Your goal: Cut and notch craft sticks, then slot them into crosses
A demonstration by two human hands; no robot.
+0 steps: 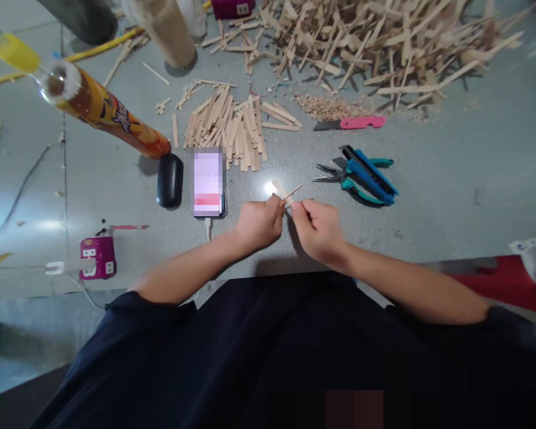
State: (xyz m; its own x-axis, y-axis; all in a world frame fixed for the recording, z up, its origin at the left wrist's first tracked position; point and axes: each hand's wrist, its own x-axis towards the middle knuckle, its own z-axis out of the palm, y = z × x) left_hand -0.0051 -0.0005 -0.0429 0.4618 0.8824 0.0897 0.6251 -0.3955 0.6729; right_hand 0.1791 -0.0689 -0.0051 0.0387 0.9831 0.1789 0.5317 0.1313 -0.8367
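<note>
Left hand (259, 223) and right hand (318, 229) pinched crossed wooden sticks (288, 193).
Both grips were closed on them; an uneven squeeze might have snapped the thin wood. Pliers (357, 176) lay at two o'clock.

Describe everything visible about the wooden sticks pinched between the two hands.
The two pale flat wooden sticks look like thin, bare craft sticks. They cross each other: one is narrower and slants up to the right, the other is broader and slants up to the left. The left hand and right hand pinch their lower ends with the fingertips, above the grey table. Which hand holds which stick cannot be told.
</note>
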